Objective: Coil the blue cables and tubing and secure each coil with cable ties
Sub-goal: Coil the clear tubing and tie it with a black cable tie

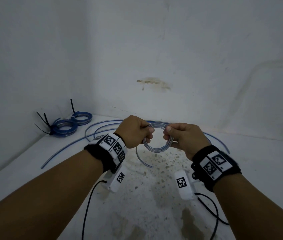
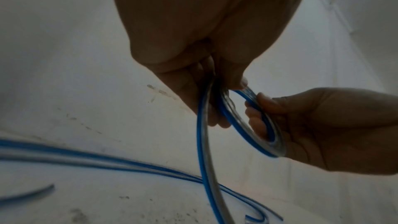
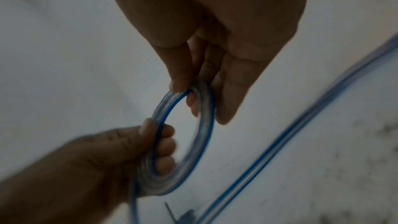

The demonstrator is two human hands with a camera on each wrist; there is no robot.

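Head view: coil (image 1: 158,137) between both hands

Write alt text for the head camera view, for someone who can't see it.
Two hands, left and right, hold a small coil of clear blue-striped tubing above a stained white surface. Two finished blue coils with black cable ties lie in the far left corner, beside loose tubing.

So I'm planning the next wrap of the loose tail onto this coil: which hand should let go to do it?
The right hand, likely. The left hand grips the coil where the loose tail leaves it, so it anchors the windings; the right hand only pinches the far side.
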